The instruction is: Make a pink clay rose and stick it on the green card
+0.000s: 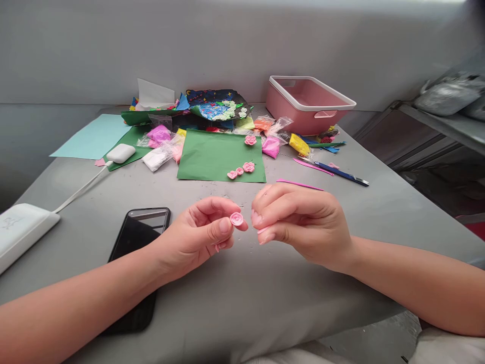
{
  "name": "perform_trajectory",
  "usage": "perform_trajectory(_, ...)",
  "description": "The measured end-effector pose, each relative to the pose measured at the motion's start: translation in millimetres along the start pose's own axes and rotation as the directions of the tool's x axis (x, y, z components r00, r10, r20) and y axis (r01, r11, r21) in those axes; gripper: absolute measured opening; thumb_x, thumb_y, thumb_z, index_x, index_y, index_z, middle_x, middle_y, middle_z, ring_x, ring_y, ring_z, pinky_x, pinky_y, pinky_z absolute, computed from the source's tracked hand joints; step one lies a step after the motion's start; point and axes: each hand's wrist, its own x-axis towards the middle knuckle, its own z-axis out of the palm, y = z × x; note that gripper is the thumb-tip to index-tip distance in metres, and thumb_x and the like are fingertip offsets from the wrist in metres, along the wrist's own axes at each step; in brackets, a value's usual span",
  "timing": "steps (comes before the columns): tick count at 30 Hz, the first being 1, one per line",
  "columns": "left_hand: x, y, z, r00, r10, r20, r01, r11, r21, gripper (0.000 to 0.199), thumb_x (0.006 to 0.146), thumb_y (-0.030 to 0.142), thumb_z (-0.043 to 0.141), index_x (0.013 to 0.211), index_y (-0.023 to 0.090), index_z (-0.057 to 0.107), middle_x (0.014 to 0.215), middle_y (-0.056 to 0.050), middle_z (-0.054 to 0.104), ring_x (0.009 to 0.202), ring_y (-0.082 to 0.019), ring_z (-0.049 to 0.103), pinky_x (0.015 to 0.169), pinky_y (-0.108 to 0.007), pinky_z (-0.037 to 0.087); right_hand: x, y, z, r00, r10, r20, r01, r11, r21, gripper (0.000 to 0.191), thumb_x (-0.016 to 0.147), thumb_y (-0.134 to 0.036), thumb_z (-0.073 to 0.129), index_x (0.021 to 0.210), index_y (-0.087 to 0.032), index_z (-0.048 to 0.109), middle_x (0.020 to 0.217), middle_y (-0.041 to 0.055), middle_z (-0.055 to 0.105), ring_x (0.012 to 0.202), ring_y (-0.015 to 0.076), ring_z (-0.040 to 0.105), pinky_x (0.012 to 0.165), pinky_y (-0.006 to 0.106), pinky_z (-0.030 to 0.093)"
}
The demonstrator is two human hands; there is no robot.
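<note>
Between the thumb and fingers of my left hand (pixel 208 227) is a small pink clay rose (pixel 237 219), its coiled face turned up. A bit of pink also shows under that hand's lower fingers. My right hand (pixel 303 217) is just to the right, pinching a small pink clay piece (pixel 262 230) between thumb and fingertips, apart from the rose. Beyond the hands lies a green sheet (pixel 212 156). It bears several pink clay flowers, one near the top right corner (pixel 250 140) and others near the lower right edge (pixel 248 167).
A black phone (pixel 132 237) lies beside my left forearm. White charger (pixel 22 227) and white case (pixel 121 153) are at left. Bagged clay (pixel 271 145), pink tools (pixel 299 184), a blue cutter (pixel 341 173) and a pink basket (pixel 306 108) stand or lie farther back.
</note>
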Motion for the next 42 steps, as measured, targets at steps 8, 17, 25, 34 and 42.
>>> perform_trajectory(8, 0.8, -0.5, 0.7, 1.0, 0.018, -0.011, -0.018, 0.999, 0.036, 0.008, 0.071, 0.026, 0.088, 0.076, 0.027, 0.081, 0.07, 0.0, 0.069, 0.064, -0.008, 0.057, 0.059, -0.018, 0.045, -7.1, 3.9, 8.1, 0.989, 0.121, -0.085, -0.122, 0.993, -0.002, 0.026, 0.07, -0.02, 0.088, 0.089, -0.022, 0.071, 0.087, 0.0005, 0.071, 0.078, 0.0116, 0.069, 0.061, 0.02, 0.06)
perform_trajectory(17, 0.9, -0.6, 0.1, 1.0, 0.022, -0.001, -0.022, 0.995, 0.094, 0.008, 0.071, 0.03, 0.088, 0.077, 0.029, 0.082, 0.067, 0.001, 0.066, 0.06, -0.007, 0.052, 0.058, -0.019, 0.042, -4.9, 6.2, 7.9, 0.999, -0.012, -0.046, 0.011, 1.0, -0.021, 0.022, 0.075, -0.017, 0.084, 0.091, -0.023, 0.07, 0.081, -0.0003, 0.069, 0.076, 0.0114, 0.067, 0.069, 0.023, 0.062)
perform_trajectory(25, -0.1, 0.3, 0.4, 1.0, 0.026, -0.006, -0.025, 0.994, 0.102, 0.011, 0.069, 0.031, 0.089, 0.078, 0.027, 0.082, 0.067, 0.0, 0.065, 0.06, -0.008, 0.05, 0.057, -0.02, 0.041, -4.5, 5.1, 8.3, 0.999, -0.004, -0.048, 0.002, 0.999, -0.05, 0.019, 0.076, -0.021, 0.083, 0.089, -0.023, 0.069, 0.081, 0.0007, 0.07, 0.077, 0.0129, 0.069, 0.07, 0.025, 0.064)
perform_trajectory(34, -0.8, -0.8, -0.4, 1.0, 0.014, 0.027, -0.016, 0.997, 0.082, 0.008, 0.072, 0.028, 0.087, 0.078, 0.031, 0.083, 0.067, 0.002, 0.067, 0.06, -0.006, 0.052, 0.057, -0.016, 0.042, -5.8, 5.4, 8.7, 0.999, 0.025, -0.02, -0.024, 0.999, 0.049, 0.028, 0.074, -0.007, 0.082, 0.094, -0.023, 0.07, 0.085, 0.0001, 0.068, 0.082, 0.0108, 0.068, 0.075, 0.023, 0.065)
perform_trajectory(42, -1.3, -0.6, 1.5, 1.0, 0.022, 0.016, -0.022, 0.998, 0.053, 0.01, 0.069, 0.027, 0.089, 0.076, 0.028, 0.082, 0.071, 0.002, 0.072, 0.07, -0.008, 0.061, 0.072, -0.021, 0.051, -5.9, 6.3, 10.0, 0.995, 0.094, -0.026, -0.091, 0.991, 0.102, 0.03, 0.072, -0.004, 0.081, 0.093, -0.022, 0.069, 0.089, 0.0002, 0.063, 0.084, 0.0095, 0.065, 0.077, 0.022, 0.065)
